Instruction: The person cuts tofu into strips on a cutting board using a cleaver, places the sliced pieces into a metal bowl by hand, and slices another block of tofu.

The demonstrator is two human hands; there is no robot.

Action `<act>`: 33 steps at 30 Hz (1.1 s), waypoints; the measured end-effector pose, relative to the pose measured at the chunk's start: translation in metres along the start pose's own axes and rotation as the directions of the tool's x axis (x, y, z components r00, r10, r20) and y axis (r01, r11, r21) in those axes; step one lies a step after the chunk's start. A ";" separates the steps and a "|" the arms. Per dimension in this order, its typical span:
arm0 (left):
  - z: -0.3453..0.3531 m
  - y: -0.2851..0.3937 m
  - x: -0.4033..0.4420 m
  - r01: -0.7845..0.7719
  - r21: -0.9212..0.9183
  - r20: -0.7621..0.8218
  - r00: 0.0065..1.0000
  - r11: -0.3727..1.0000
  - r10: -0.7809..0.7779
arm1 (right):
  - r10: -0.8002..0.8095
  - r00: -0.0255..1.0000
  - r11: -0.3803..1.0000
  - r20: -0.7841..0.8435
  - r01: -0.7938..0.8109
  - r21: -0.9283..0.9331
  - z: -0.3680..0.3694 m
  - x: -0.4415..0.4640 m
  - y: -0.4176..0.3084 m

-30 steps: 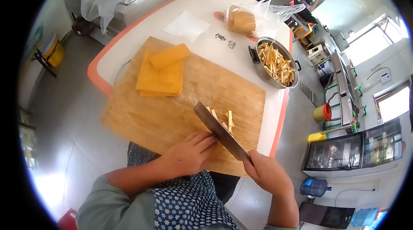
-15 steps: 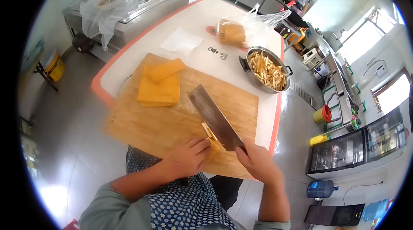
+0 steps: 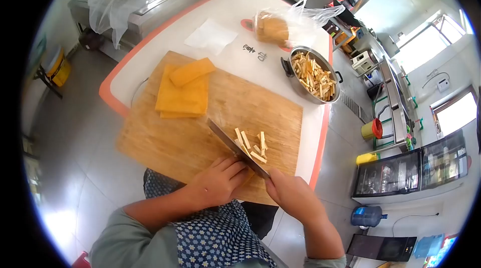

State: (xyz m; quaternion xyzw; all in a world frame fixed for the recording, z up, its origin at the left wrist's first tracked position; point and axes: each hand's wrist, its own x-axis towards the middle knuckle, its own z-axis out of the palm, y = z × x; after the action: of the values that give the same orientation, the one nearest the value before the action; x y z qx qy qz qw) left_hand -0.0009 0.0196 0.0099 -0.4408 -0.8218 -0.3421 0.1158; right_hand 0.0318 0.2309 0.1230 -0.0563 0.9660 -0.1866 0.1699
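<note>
My right hand grips the handle of a cleaver, whose blade stands on edge across the wooden cutting board. Left of the blade, my left hand has its fingers bent and pressed together on a piece of yellow dried tofu, mostly hidden under the fingers and behind the blade. Pale cut strips lie loose to the blade's right. At the board's far left rests a stack of yellow dried tofu slabs, with a smaller piece tilted on top.
A two-handled steel pot full of cut strips stands right of the board on the white table. Behind it sits a clear plastic bag with yellow slabs inside. A white sheet lies beyond the board.
The cleaver blade has turned from showing its flat side to standing on edge, closer to my left fingers. More strips show at its right. The view has shifted slightly.
</note>
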 end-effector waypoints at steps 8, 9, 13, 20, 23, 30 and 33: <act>0.000 0.001 -0.007 -0.031 0.103 -0.056 0.998 0.994 0.036 | 0.007 0.985 0.981 -0.173 0.026 0.190 -0.018 -0.012 0.016; 0.000 0.001 -0.006 -0.040 0.118 -0.048 0.998 0.992 0.046 | 0.019 0.992 0.983 -0.125 0.005 0.186 -0.023 -0.017 0.017; 0.001 0.001 -0.005 -0.041 0.128 -0.040 0.998 0.991 0.046 | 0.117 0.993 0.991 0.015 -0.117 0.057 -0.024 -0.033 0.015; 0.000 0.000 -0.005 -0.044 0.105 -0.025 0.999 0.994 0.047 | 0.061 0.998 0.998 0.013 -0.060 -0.035 -0.006 -0.030 0.012; -0.001 -0.001 -0.003 -0.037 0.078 -0.026 0.999 0.996 0.039 | 0.007 1.000 1.000 0.010 -0.007 -0.009 -0.003 -0.010 0.007; 0.002 0.000 -0.012 -0.046 0.117 -0.085 0.995 0.992 0.056 | 0.017 0.991 0.986 -0.132 0.005 0.165 -0.004 0.000 0.016; -0.001 0.003 -0.012 -0.038 0.119 -0.060 0.997 0.992 0.046 | 0.044 0.995 0.974 -0.091 -0.022 0.227 -0.019 -0.023 0.016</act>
State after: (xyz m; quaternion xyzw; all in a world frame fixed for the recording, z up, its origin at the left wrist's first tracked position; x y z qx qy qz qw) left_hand 0.0086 0.0118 0.0061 -0.4394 -0.8270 -0.3041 0.1745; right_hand 0.0458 0.2557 0.1404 -0.0115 0.9464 -0.2948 0.1318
